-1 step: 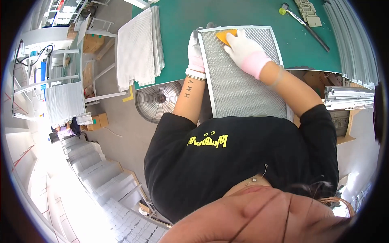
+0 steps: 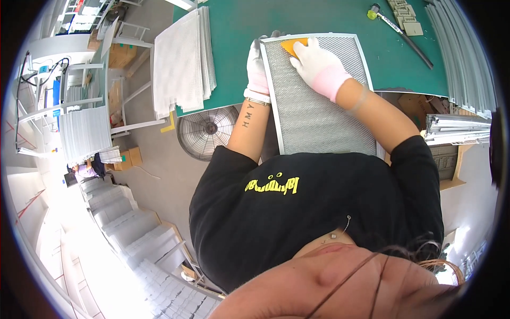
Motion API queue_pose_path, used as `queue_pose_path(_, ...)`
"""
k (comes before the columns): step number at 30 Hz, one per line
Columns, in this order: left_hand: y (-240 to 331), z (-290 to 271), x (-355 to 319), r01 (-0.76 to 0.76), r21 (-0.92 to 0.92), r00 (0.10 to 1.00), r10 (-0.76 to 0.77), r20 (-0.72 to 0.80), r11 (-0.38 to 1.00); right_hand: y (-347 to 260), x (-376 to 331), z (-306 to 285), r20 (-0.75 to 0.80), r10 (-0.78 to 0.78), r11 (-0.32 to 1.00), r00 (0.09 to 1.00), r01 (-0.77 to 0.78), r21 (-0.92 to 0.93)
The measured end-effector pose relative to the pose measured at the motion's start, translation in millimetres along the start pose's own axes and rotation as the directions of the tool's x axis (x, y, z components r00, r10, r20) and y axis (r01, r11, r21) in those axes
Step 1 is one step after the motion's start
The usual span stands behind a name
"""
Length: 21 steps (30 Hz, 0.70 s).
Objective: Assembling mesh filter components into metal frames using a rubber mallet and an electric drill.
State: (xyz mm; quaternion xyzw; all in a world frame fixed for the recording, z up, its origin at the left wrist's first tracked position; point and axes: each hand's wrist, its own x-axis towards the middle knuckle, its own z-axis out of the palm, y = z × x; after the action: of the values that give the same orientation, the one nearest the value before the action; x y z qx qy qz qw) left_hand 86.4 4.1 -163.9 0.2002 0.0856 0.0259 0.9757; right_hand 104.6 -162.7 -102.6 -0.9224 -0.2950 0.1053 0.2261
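A framed metal mesh panel [image 2: 324, 114], grey with a pale rim, lies tilted over the near edge of the green table toward my body. My left hand [image 2: 256, 65], in a white glove with grey fingertips and a pink cuff, grips the panel's left rim near its far left corner. In my right hand [image 2: 320, 61], also gloved, is a flat orange-yellow scraper [image 2: 291, 46]. It presses on the mesh just inside that same corner. My fingers cover part of the scraper, and my shirt hides the panel's near end.
A stack of mesh sheets [image 2: 180, 64] overhangs the green table [image 2: 303, 18] on the left. At the far right lie a mallet [image 2: 404, 37], beige pieces [image 2: 406, 16] and a row of metal strips [image 2: 462, 53]. Below the table's left part stands a round fan [image 2: 208, 130].
My right hand has shifted slightly left and away from me with the scraper, closer to the panel's far left corner. The left hand and the panel hold their place.
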Motion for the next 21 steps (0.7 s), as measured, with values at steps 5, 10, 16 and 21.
queue_pose_path(5, 3.1, -14.2, 5.7, -0.019, -0.003, 1.0, 0.019, 0.007, 1.0, -10.7, 25.8, 14.8, -0.162, 0.009, 0.999, 0.987, -0.017, -0.044)
queue_pose_path(10, 0.7, -12.6, 3.1, -0.054, 0.02, 0.998, 0.055, -0.037, 0.998, -14.4, 27.9, 19.4, -0.184, 0.024, 0.997, 0.983, -0.038, -0.072)
queue_pose_path(16, -1.5, -17.1, 4.0, -0.057, -0.07, 0.996, 0.061, 0.062, 0.996, -11.4, 21.5, 22.5, -0.243, 0.022, 0.997, 0.97, -0.037, -0.061)
queue_pose_path(21, -8.4, -14.4, -2.0, 0.006, -0.078, 0.995, 0.002, 0.103, 0.997, 1.9, 4.6, 10.3, -0.105, -0.026, 0.996, 0.994, 0.017, -0.093)
